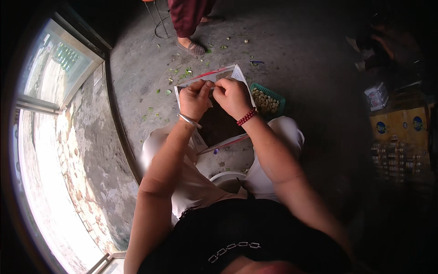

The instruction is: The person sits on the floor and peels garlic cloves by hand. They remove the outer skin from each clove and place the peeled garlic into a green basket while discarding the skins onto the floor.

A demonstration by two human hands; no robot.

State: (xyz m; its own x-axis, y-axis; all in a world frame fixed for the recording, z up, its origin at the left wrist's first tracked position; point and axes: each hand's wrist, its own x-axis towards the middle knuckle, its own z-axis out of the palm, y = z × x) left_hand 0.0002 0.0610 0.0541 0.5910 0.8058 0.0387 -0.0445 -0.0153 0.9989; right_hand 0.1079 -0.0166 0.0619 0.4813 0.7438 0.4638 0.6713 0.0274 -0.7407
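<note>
Over the cardboard box (219, 123), my left hand (195, 99) and my right hand (233, 97) meet with thumbs and forefingers pinched together. A small item seems to be caught between the fingertips, but it is too small and covered to name. The left wrist wears a silver bangle, the right one a red bead bracelet. The box is open, with white and red edges and a dark brown inside, and it lies before my knees. Close to my right hand, a green plastic basket (281, 102) holds many small pale, rounded pieces (265, 101).
Leafy green scraps (186, 73) litter the concrete floor (301, 61). Another person's foot in a woven shoe (195, 49) is beyond the box, near a stool (160, 20). A pale basin (224, 176) sits between my legs. Yellow cartons (398, 123) and bottles (393, 157) stand at right.
</note>
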